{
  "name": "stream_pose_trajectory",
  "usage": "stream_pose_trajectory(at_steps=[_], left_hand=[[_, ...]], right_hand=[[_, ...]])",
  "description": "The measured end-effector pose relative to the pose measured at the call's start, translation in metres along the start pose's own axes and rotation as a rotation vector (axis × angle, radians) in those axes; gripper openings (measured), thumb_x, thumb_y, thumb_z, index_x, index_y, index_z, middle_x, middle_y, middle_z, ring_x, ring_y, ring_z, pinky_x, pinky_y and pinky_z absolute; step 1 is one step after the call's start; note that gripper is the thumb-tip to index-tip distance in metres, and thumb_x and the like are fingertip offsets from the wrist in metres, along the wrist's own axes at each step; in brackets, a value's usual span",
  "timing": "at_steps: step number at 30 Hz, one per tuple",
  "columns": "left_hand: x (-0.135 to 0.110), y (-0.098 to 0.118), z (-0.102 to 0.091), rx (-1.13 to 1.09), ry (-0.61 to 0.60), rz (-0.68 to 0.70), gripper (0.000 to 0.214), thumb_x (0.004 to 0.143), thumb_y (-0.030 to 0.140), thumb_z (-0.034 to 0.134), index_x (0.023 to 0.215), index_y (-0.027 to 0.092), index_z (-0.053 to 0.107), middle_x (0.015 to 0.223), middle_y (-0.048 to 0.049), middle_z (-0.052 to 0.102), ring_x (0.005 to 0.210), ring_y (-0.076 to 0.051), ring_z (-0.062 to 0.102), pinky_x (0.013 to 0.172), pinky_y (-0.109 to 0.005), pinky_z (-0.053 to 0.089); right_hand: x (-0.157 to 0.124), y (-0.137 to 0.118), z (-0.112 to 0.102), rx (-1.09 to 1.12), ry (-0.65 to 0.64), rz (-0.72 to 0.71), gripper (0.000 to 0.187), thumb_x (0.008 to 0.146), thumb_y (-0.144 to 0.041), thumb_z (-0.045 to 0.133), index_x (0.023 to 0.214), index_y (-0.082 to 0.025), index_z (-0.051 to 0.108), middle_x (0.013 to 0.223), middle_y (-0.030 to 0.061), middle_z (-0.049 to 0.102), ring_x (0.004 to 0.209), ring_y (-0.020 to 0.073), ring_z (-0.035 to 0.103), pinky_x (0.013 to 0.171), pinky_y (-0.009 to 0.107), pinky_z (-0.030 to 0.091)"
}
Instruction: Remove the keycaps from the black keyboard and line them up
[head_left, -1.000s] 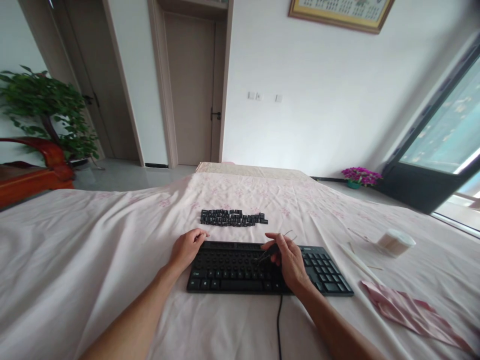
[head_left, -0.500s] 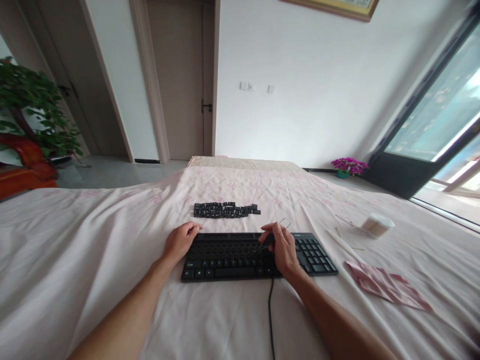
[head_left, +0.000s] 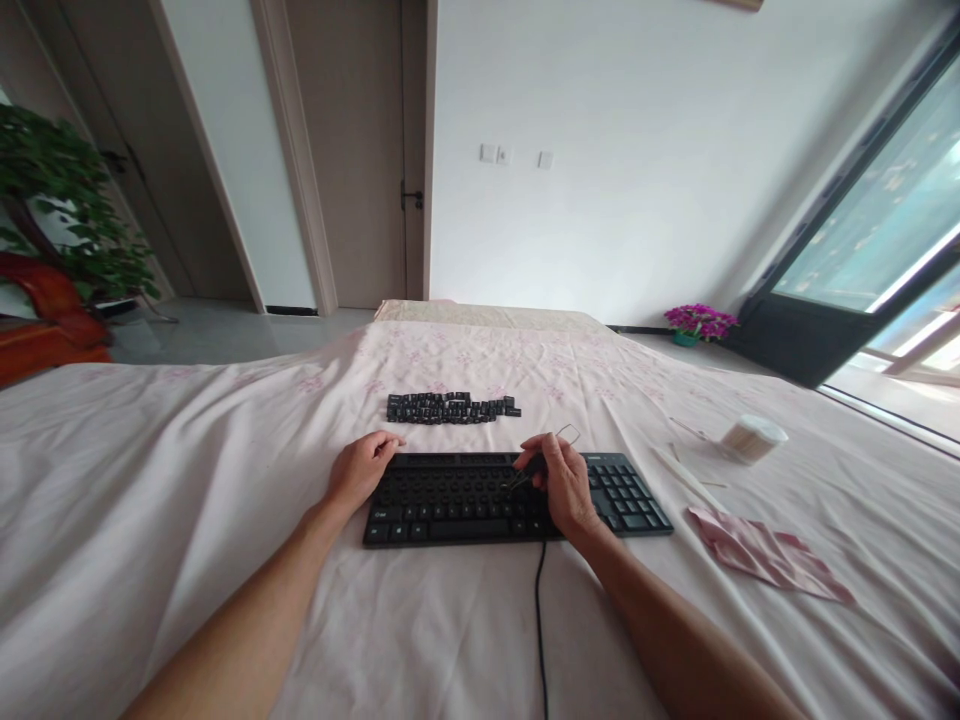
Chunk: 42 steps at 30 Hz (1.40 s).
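Observation:
A black keyboard (head_left: 450, 500) lies on a pale pink sheet (head_left: 187, 520), with many of its keycaps off in the main block. My left hand (head_left: 360, 470) rests on the keyboard's upper left corner, fingers curled over the edge. My right hand (head_left: 559, 480) is over the keyboard's middle right, pinched on a wire keycap puller (head_left: 551, 445) whose tips point down at the keys and whose loop sticks up behind my fingers. A tidy row of removed black keycaps (head_left: 450, 408) sits on the sheet just beyond the keyboard.
The keyboard's cable (head_left: 538, 620) runs toward me. To the right lie a round tub of cotton swabs (head_left: 752, 440), loose sticks (head_left: 679, 470) and a pink cloth (head_left: 765, 555). A plant (head_left: 60, 210), doors and a glass sliding door (head_left: 877, 250) are beyond.
The view has tilted down and shifted a little, so everything sits higher in the picture. My right hand has edged slightly over the keys with the puller; my left hand stays on the corner.

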<state>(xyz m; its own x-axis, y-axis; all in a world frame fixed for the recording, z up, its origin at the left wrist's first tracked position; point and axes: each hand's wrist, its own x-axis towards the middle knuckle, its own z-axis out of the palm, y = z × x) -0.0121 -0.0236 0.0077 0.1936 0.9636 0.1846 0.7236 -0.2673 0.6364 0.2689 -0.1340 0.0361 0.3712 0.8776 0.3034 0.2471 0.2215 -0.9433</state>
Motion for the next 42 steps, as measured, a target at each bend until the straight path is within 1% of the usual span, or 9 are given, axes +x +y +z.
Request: stream_pose_trajectory(at_steps=[4, 9, 12, 15, 18, 21, 29, 37, 42], left_hand=[[0.000, 0.001, -0.001, 0.000, -0.003, -0.019, 0.028, 0.085, 0.039, 0.044, 0.093, 0.029, 0.069, 0.097, 0.0049, 0.072, 0.087, -0.017, 0.063, 0.067, -0.022, 0.040], [0.000, 0.001, -0.001, -0.008, -0.002, -0.005, 0.028, 0.085, 0.038, 0.043, 0.093, 0.029, 0.069, 0.099, 0.0051, 0.071, 0.087, -0.016, 0.063, 0.069, -0.022, 0.040], [0.001, -0.001, 0.000, 0.002, 0.005, 0.000, 0.029, 0.086, 0.038, 0.043, 0.093, 0.028, 0.069, 0.098, 0.0048, 0.072, 0.086, -0.016, 0.063, 0.068, -0.022, 0.039], [0.002, -0.003, 0.002, 0.005, 0.007, 0.008, 0.029, 0.086, 0.039, 0.042, 0.093, 0.029, 0.069, 0.097, 0.0046, 0.072, 0.086, -0.017, 0.063, 0.068, -0.022, 0.040], [0.002, -0.004, 0.003, -0.013, 0.009, 0.011, 0.029, 0.086, 0.038, 0.043, 0.095, 0.028, 0.069, 0.100, 0.0037, 0.072, 0.090, -0.017, 0.063, 0.074, -0.022, 0.042], [0.003, -0.005, 0.003, -0.024, 0.007, 0.008, 0.029, 0.086, 0.038, 0.044, 0.095, 0.028, 0.069, 0.101, 0.0033, 0.071, 0.091, -0.017, 0.062, 0.078, -0.022, 0.043], [0.003, -0.006, 0.004, -0.033, 0.007, 0.016, 0.029, 0.086, 0.038, 0.044, 0.094, 0.028, 0.069, 0.098, 0.0032, 0.072, 0.085, -0.016, 0.063, 0.075, -0.022, 0.043], [0.003, -0.005, 0.003, -0.029, 0.010, 0.007, 0.028, 0.085, 0.036, 0.044, 0.093, 0.027, 0.070, 0.098, 0.0032, 0.072, 0.085, -0.016, 0.063, 0.074, -0.022, 0.043], [0.001, -0.003, 0.002, -0.028, 0.016, 0.012, 0.029, 0.085, 0.036, 0.044, 0.093, 0.028, 0.070, 0.098, 0.0037, 0.072, 0.087, -0.016, 0.063, 0.071, -0.022, 0.042]], right_hand=[[-0.001, -0.003, 0.002, 0.070, -0.056, 0.008, 0.052, 0.084, -0.066, 0.041, 0.084, -0.019, 0.062, 0.072, 0.0057, 0.070, 0.046, 0.0109, 0.050, 0.045, 0.023, 0.040], [-0.002, -0.007, 0.003, 0.072, -0.125, 0.039, 0.045, 0.088, -0.058, 0.042, 0.082, -0.018, 0.062, 0.073, 0.0060, 0.070, 0.046, 0.0105, 0.049, 0.045, 0.023, 0.041], [-0.003, -0.009, 0.003, 0.076, -0.145, 0.023, 0.044, 0.089, -0.056, 0.042, 0.080, -0.018, 0.062, 0.073, 0.0058, 0.070, 0.047, 0.0107, 0.050, 0.047, 0.023, 0.042], [-0.005, -0.012, 0.003, 0.091, -0.210, 0.005, 0.044, 0.090, -0.054, 0.041, 0.080, -0.018, 0.065, 0.078, 0.0060, 0.071, 0.051, 0.0115, 0.054, 0.052, 0.024, 0.045], [-0.005, -0.014, 0.003, 0.094, -0.308, -0.005, 0.044, 0.091, -0.052, 0.042, 0.082, -0.018, 0.067, 0.083, 0.0065, 0.072, 0.054, 0.0123, 0.056, 0.055, 0.025, 0.047], [-0.004, -0.017, 0.003, 0.081, -0.356, -0.020, 0.043, 0.092, -0.050, 0.042, 0.082, -0.017, 0.068, 0.085, 0.0063, 0.072, 0.055, 0.0120, 0.057, 0.057, 0.024, 0.047], [-0.010, -0.027, 0.008, 0.076, -0.465, -0.052, 0.041, 0.094, -0.046, 0.042, 0.087, -0.018, 0.072, 0.091, 0.0063, 0.071, 0.062, 0.0130, 0.061, 0.063, 0.025, 0.049], [-0.014, -0.024, 0.015, 0.101, -0.460, -0.050, 0.038, 0.093, -0.044, 0.045, 0.093, -0.018, 0.072, 0.096, 0.0070, 0.070, 0.067, 0.0140, 0.063, 0.067, 0.026, 0.050], [-0.016, -0.021, 0.019, 0.081, -0.505, -0.019, 0.037, 0.092, -0.045, 0.047, 0.094, -0.018, 0.072, 0.096, 0.0080, 0.070, 0.071, 0.0163, 0.065, 0.070, 0.029, 0.051]])
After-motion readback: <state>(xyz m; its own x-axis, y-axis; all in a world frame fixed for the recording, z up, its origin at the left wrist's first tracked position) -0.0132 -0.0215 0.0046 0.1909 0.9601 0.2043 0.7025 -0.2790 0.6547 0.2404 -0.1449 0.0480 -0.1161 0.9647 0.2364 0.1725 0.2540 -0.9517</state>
